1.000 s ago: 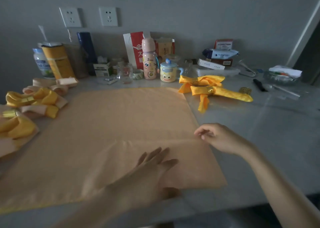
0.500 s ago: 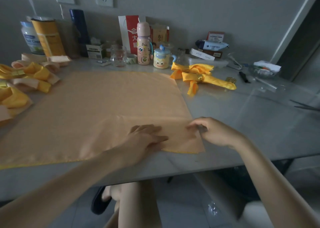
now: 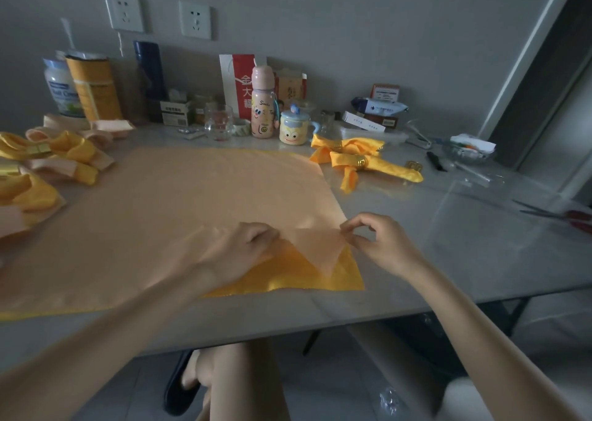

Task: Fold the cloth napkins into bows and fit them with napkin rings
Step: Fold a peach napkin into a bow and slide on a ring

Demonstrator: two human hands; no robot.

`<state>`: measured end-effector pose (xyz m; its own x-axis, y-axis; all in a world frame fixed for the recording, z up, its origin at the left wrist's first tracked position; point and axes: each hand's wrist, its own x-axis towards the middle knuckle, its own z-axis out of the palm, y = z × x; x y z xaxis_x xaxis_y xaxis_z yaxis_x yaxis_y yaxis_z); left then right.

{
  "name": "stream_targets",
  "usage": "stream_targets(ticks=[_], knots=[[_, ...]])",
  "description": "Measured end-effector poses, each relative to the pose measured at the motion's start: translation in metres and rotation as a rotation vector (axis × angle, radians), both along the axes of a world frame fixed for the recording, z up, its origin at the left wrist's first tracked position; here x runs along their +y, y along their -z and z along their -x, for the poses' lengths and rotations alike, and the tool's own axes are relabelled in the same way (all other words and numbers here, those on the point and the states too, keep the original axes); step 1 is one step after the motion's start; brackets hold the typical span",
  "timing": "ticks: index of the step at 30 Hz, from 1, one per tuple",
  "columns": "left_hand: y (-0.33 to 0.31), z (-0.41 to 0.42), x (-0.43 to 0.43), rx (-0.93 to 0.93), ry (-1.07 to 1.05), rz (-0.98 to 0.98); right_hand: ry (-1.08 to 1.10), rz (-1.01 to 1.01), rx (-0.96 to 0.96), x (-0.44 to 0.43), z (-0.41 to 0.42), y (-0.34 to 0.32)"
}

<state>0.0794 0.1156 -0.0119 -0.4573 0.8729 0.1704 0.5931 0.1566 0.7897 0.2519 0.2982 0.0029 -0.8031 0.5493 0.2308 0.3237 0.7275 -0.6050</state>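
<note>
Clearly the risk sits at the near right corner of the tabletop (image 3: 448, 260), where the peach napkin (image 3: 192, 203) is turned back over the yellow layer (image 3: 288, 279) beneath it. Our left hand (image 3: 243, 251) has its fingers curled onto the turned-back flap, and our right hand (image 3: 384, 244) pinches the flap's right edge between thumb and forefinger. If we pull unevenly, the fold could run crooked. The slick yellow layer could also slide toward the near edge, which it already almost reaches. Whether the two colours are one cloth or two we cannot tell.

Finished bows (image 3: 48, 154) crowd the left edge, just beside the napkin, so a wide sweep could drag them. More yellow bows (image 3: 355, 158) lie near the far right corner of the cloth, with a loose ring (image 3: 414, 165) beside them. A glass (image 3: 218, 126), a pink bottle (image 3: 262, 110) and a smiling mug (image 3: 291, 130) stand along the far edge, close enough to be knocked. Scissors (image 3: 560, 215) lie at the right edge, well apart.
</note>
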Motion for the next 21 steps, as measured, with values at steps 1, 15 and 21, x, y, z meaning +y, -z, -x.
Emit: stream_targets(ticks=[1, 15, 21], knots=[[-0.005, 0.001, -0.002, 0.005, -0.034, -0.003, -0.013, -0.011, -0.021, -0.001, 0.003, -0.004], [-0.032, 0.028, -0.069, -0.168, -0.083, 0.021, -0.204, 0.192, 0.0, -0.039, 0.044, -0.021], [-0.044, 0.038, -0.111, -0.145, 0.293, 0.449, -0.403, 0.171, -0.571, -0.048, 0.033, -0.052]])
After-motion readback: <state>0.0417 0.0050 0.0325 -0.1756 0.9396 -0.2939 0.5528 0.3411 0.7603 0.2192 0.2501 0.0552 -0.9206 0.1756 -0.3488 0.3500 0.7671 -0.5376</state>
